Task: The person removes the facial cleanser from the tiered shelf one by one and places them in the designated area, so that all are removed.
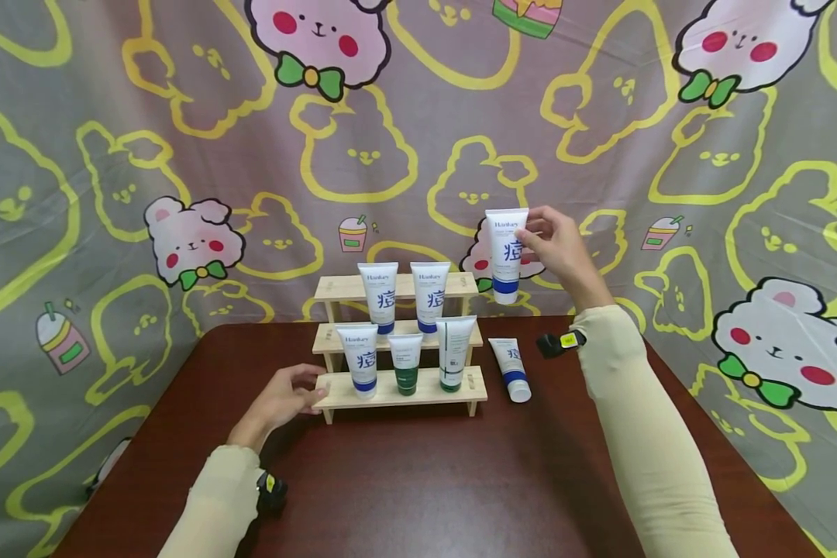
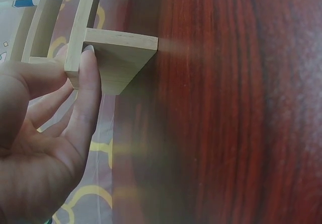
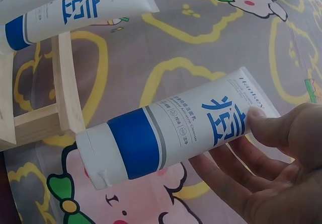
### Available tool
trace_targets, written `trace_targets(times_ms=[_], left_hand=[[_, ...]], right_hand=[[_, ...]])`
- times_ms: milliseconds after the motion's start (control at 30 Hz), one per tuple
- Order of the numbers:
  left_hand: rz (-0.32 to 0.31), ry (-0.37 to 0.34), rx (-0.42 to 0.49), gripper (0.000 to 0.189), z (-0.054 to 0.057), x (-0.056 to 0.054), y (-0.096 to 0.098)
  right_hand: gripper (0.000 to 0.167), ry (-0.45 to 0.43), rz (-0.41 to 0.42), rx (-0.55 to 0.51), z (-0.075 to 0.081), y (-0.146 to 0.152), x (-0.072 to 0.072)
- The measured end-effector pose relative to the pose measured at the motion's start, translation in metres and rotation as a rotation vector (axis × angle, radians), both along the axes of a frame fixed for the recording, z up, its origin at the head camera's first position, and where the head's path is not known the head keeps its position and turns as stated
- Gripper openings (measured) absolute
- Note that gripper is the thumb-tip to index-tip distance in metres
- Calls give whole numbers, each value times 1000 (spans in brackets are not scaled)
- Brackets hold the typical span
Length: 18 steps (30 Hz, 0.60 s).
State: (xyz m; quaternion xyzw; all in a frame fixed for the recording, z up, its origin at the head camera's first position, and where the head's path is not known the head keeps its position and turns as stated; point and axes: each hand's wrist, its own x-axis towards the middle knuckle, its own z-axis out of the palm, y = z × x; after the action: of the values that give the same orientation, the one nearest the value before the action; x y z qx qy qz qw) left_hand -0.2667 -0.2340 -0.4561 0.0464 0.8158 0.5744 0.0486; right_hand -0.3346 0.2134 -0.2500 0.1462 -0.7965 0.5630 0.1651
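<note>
My right hand (image 1: 556, 246) holds a white and blue cleanser tube (image 1: 505, 256) upright in the air, right of a three-step wooden rack (image 1: 401, 394). In the right wrist view the thumb presses the front of that tube near its flat top, with fingers behind it. My left hand (image 1: 287, 399) grips the left end of the rack's lowest shelf; in the left wrist view, thumb and finger pinch the board's end. On the lowest shelf stand a blue-banded tube (image 1: 361, 360), a small green-bottomed tube (image 1: 406, 363) and a white tube with green trim (image 1: 455, 353).
Two more blue-banded tubes, a left one (image 1: 380, 298) and a right one (image 1: 429, 298), stand on the middle shelf. Another blue-banded tube (image 1: 510, 370) lies on the dark wooden table (image 1: 418, 488), right of the rack. A patterned cloth (image 1: 390, 170) hangs behind.
</note>
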Motion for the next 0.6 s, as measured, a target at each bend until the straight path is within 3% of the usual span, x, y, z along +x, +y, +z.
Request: trace_targets(times_ms=[600], left_hand=[[-8, 29, 21, 41, -3, 1, -1]], right_hand=[[34, -33, 19, 40, -14, 10, 0]])
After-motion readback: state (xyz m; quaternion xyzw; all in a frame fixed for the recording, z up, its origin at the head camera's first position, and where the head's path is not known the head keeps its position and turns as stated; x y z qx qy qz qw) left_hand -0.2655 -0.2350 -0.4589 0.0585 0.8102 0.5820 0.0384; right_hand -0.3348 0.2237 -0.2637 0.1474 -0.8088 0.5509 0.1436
